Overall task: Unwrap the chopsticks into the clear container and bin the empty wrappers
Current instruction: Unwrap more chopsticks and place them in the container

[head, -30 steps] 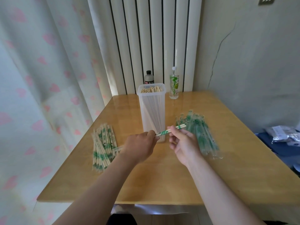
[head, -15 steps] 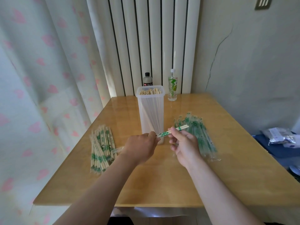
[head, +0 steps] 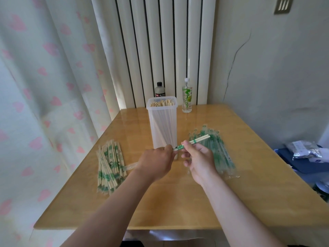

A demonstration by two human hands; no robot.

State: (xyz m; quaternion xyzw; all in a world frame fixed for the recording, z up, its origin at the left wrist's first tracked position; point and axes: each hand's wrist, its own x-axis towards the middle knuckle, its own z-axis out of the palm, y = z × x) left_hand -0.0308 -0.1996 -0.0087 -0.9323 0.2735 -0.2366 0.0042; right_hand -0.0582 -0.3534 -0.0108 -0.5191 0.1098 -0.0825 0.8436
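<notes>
- Chopsticks (head: pixel 203 138), a single pair, are held low over the middle of the bench (head: pixel 178 202). Their bare wooden tips point to 2 o'clock, and their rear half sits inside a green-printed sleeve (head: pixel 178 147).
- The right hand (head: pixel 199 157) pinches the pair between thumb and fingertips, its other fingers loosely curled.
- The left hand (head: pixel 154 163) is closed around the near end of the sleeve. A clear tail of plastic trails from under that hand toward 8 o'clock.
- The pair looks about halfway drawn out of its sleeve, with the two hands close together but not touching.
- At 12 o'clock, just behind the hands, stands the tall clear container (head: pixel 162 125), upright and packed to its rim with unwrapped sticks.
- At 9 o'clock lies a heap of wrapped pairs (head: pixel 109 168) waiting their turn.
- At 3 o'clock a flat pile of empty wrappers (head: pixel 220 157) lies on the bench.
- No bin is in view, so the binning appears undone. The unwrapping looks well advanced, with a sizeable heap left.
- At the far edge of the bench stand a dark bottle (head: pixel 159 90) and a green-labelled bottle (head: pixel 187 97). A radiator (head: pixel 160 41) is behind them and a heart-print curtain (head: pixel 44 77) hangs at 10 o'clock.
</notes>
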